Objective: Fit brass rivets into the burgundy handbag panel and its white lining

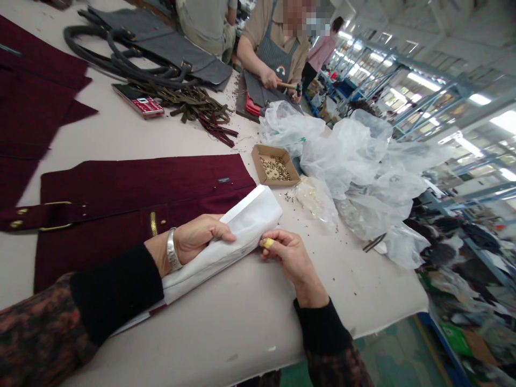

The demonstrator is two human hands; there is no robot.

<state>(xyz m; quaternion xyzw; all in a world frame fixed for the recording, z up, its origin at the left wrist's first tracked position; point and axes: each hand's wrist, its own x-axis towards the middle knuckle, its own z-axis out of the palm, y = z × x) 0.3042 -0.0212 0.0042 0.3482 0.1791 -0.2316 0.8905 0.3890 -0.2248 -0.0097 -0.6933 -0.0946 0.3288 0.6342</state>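
Observation:
My left hand (197, 236), a silver bracelet at its wrist, grips a folded bag panel (258, 209) with its white side outward; a sliver of burgundy shows near its lower end. The thumb lies on top and the other fingers are partly hidden. A small gold-coloured stud shows near the panel's front edge. At that edge my right hand (292, 258) is closed in a pinch, with yellow tape around one digit. Whatever sits between those fingertips is too small to tell. Beneath and behind lies a burgundy bag panel (108, 183) with a buckle strap, zipper and label.
Beyond the panel stands a cardboard box (258, 169) of small gold studs, with loose ones scattered nearby. Crumpled plastic bags (346, 156) fill the right side. Dark strips (189, 102), a phone-like red item (139, 101) and a grey handbag (161, 45) lie behind. A co-worker holds a hammer (288, 85).

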